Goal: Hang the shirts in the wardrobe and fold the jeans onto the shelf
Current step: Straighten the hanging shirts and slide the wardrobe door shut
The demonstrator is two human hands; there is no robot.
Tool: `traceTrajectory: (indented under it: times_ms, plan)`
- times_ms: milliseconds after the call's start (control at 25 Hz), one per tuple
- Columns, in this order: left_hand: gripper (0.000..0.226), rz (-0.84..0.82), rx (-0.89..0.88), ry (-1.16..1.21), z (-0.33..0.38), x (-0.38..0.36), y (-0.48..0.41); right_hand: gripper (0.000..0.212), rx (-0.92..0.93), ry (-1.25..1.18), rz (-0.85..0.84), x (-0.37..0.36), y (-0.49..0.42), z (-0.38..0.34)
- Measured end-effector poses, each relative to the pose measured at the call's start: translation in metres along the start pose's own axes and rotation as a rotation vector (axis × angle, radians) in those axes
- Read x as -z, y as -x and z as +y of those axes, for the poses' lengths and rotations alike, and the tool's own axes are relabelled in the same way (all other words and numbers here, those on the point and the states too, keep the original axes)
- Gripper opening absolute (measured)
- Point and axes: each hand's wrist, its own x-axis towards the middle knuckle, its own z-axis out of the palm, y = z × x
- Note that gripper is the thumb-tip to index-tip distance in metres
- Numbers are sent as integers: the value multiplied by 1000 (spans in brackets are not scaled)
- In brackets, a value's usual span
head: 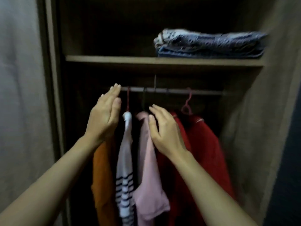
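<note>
Several shirts hang from the wardrobe rail (203, 92): an orange shirt (101, 173), a white striped shirt (125, 168), a pink shirt (148, 160) and a red shirt (206, 152). Folded jeans (210, 44) lie on the shelf (114, 60) above. My left hand (104, 116) is flat with straight fingers, its fingertips at the left end of the rail, holding nothing. My right hand (164, 131) hovers with spread, relaxed fingers over the top of the pink shirt, beside the red one.
The wardrobe's left frame (52, 79) and its right side wall (273, 111) bound the opening. A pink hanger hook (187, 105) holds the red shirt. A pale curtain or wall (19, 95) is at the far left.
</note>
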Motion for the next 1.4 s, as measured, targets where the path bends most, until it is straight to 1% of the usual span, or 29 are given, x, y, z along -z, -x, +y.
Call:
traceTrajectory:
  times_ms: [80,200,280,360,400,520,600,680,760,880,960,1040,1160,1280,1400]
  plan:
    - [55,-63,61,-98,-38,25,78,43,-32,-104,-149,-44,60,-15]
    - [60,-200,155,-300,-86,59,188,35,5,-178,-362,-98,144,-43]
    - [64,-239,293,-389,-111,84,220,29,46,-187,-529,-128,191,-63]
    - [64,-283,362,-474,-128,108,225,30,50,-193,-723,-154,230,-84]
    - [63,-324,350,-527,-134,117,222,32,63,-184,-809,-166,244,-93]
    - [61,-489,219,-666,-159,130,215,44,192,-129,-1027,-199,267,-119]
    - [58,-592,171,-706,-176,134,217,44,285,-71,-1132,-217,271,-131]
    - [56,-678,177,-710,-194,137,225,44,383,12,-1162,-237,269,-140]
    - [56,-717,184,-699,-206,137,236,44,490,123,-1176,-258,268,-146]
    - [57,-683,138,-683,-213,131,244,43,696,385,-1188,-287,270,-153]
    - [60,-668,124,-665,-213,128,245,45,795,592,-1207,-301,270,-155]
    - [64,-680,118,-660,-214,126,245,54,833,728,-1240,-313,269,-158]
    - [65,-689,89,-667,-217,128,246,63,871,838,-1275,-324,269,-160]
    - [61,-643,48,-671,-217,127,246,62,817,812,-1271,-326,270,-165]
    - [64,-583,-64,-691,-214,119,250,57,783,789,-1266,-315,269,-160]
